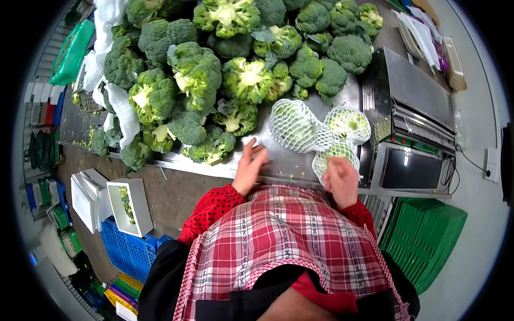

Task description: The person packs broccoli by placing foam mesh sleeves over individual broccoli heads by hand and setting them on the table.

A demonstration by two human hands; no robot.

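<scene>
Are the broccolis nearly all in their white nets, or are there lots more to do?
Lots more, it seems! Two netted broccolis on the table look done. The right hand is at a third net; I can't tell if that one is finished. The left hand holds nothing I can see. The big heap has no nets on, so that looks left.

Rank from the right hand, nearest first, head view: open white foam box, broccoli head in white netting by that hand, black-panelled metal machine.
From the right hand:
1. Netted broccoli head, at its fingers
2. Metal machine, to its right
3. White foam box, far left, below bench level
</scene>
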